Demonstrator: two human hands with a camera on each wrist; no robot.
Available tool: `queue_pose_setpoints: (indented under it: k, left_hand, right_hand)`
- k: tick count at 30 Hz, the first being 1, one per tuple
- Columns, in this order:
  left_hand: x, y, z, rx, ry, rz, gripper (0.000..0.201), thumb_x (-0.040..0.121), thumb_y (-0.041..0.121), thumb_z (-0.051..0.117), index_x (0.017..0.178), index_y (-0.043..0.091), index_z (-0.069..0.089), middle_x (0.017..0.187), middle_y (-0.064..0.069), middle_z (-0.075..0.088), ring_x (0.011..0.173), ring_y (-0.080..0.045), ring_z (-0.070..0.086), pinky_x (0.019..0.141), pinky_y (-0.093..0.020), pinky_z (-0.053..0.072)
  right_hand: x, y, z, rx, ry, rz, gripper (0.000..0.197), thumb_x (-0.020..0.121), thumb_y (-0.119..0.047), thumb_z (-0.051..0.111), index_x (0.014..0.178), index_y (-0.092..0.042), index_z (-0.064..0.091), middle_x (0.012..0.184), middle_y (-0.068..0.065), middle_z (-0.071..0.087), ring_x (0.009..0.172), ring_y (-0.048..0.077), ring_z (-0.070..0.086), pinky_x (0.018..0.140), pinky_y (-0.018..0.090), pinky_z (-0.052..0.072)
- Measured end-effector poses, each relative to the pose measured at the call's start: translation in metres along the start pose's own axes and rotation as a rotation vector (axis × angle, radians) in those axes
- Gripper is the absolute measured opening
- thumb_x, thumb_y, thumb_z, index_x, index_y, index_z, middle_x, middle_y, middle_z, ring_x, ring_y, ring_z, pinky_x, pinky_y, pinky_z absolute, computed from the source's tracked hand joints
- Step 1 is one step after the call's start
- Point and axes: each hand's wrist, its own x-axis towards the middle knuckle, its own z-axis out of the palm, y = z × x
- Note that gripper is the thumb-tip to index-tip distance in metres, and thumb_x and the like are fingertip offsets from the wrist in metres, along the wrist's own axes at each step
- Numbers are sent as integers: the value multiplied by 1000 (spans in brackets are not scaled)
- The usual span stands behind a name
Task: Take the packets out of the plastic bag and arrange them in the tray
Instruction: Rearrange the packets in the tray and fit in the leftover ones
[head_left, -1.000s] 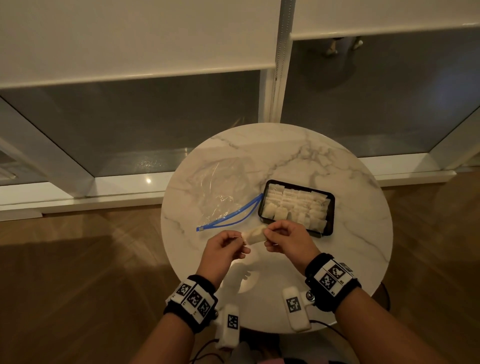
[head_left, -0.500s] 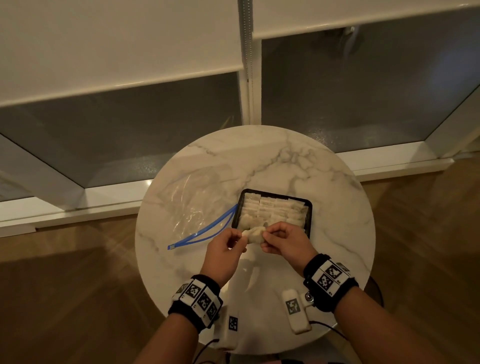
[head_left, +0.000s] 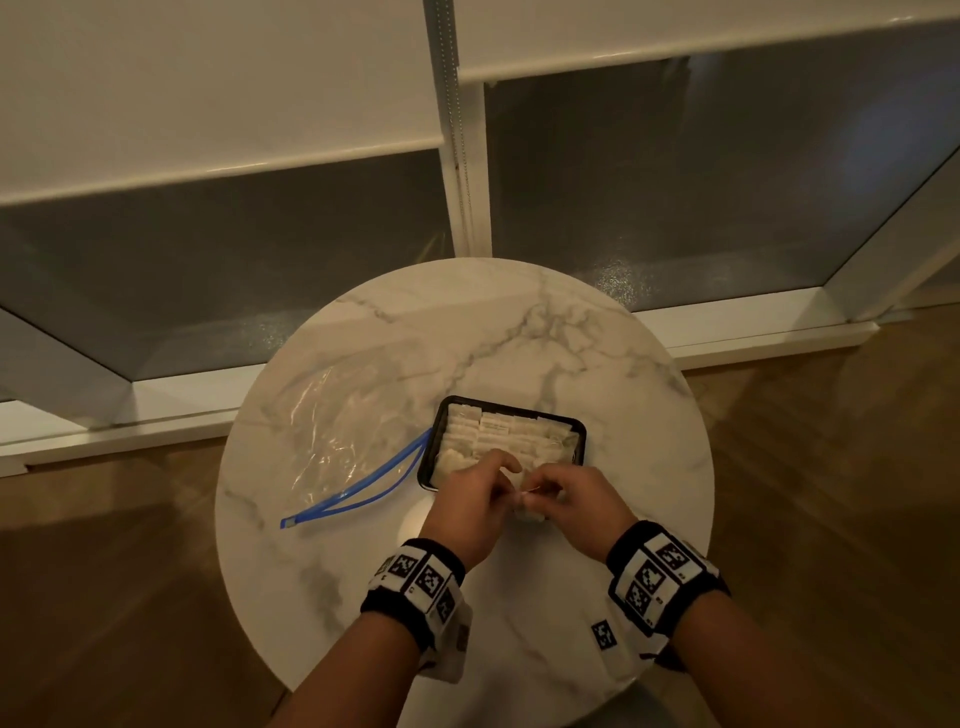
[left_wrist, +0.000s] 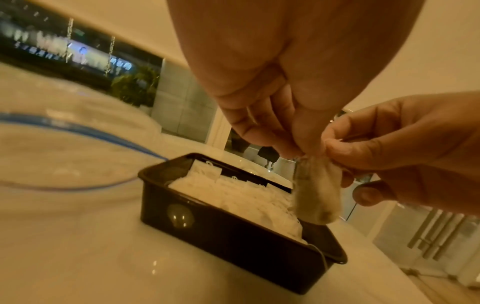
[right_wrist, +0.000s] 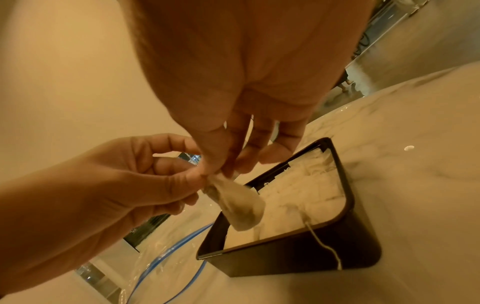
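A black tray (head_left: 430, 447) filled with rows of white packets stands at the middle of the round marble table (head_left: 571, 338). Both hands pinch one small white packet (left_wrist: 317, 191) by its top edge, so it hangs over the tray's near end. My left hand (head_left: 506, 486) holds it from the left and my right hand (head_left: 543, 493) from the right. In the right wrist view the packet (right_wrist: 237, 203) dangles just above the packets lying in the tray (right_wrist: 298, 261). The clear plastic bag (head_left: 332, 431) with a blue zip lies flat to the tray's left and looks empty.
A thin white string (right_wrist: 324, 246) hangs over the tray's near wall. The table's rim is close behind the wrists. Beyond the table are a window sill (head_left: 156, 415) and glass panes, with wooden floor on both sides.
Both hands carried the packet forward from in front of the tray to over its near end. The packet, held level before, now hangs down from the fingertips.
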Motion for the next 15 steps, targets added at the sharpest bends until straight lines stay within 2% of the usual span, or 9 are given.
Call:
queue_pose_setpoints:
  k: [2,4,7,9,12,14,15]
  left_hand:
    - [0,-1,7,-73,25,-25,24,92,19,71,111,28,58,81,14,66,78,5,64,69,-7,48]
    - [0,-6,14,-71,48,-61,21,94,24,68,112,27,59,85,14,66,80,4,63,70,-6,47]
    - [-1,-25,21,189,89,-67,16,95,33,60,109,24,61,99,7,64,91,-10,61,81,-25,52]
    - [-2,-39,25,406,82,-54,21,95,39,56,109,25,63,110,5,61,98,-15,59,87,-32,49]
    - [-2,-50,25,520,77,-78,38,96,49,49,127,28,55,137,5,51,124,-17,50,106,-36,40]
    - [3,-55,25,553,33,-107,51,99,54,39,145,31,41,157,3,34,144,-19,32,119,-42,24]
    - [6,-57,26,588,-14,-118,56,100,57,33,151,33,32,164,2,23,150,-20,21,122,-45,15]
  right_hand:
    - [1,3,-4,27,-58,0,5,88,-23,70,84,-27,70,79,-9,69,74,3,62,70,19,49]
    - [3,7,-9,7,-43,12,7,87,-24,71,81,-24,69,77,-10,67,71,1,60,69,18,48]
    - [9,17,-18,-42,232,61,13,86,-20,70,78,-28,64,83,-14,64,79,0,59,71,16,45]
    - [14,23,-22,85,291,120,15,87,-18,69,77,-28,63,86,-10,67,84,6,62,75,23,51]
    - [18,32,-22,189,192,185,15,86,-19,70,76,-28,63,81,-7,68,80,15,65,77,39,58]
    - [21,36,-22,179,166,212,15,87,-19,68,76,-29,62,80,-4,69,78,18,67,76,44,59]
    - [22,38,-22,171,147,230,16,88,-18,66,77,-29,62,80,-2,70,78,19,67,75,45,59]
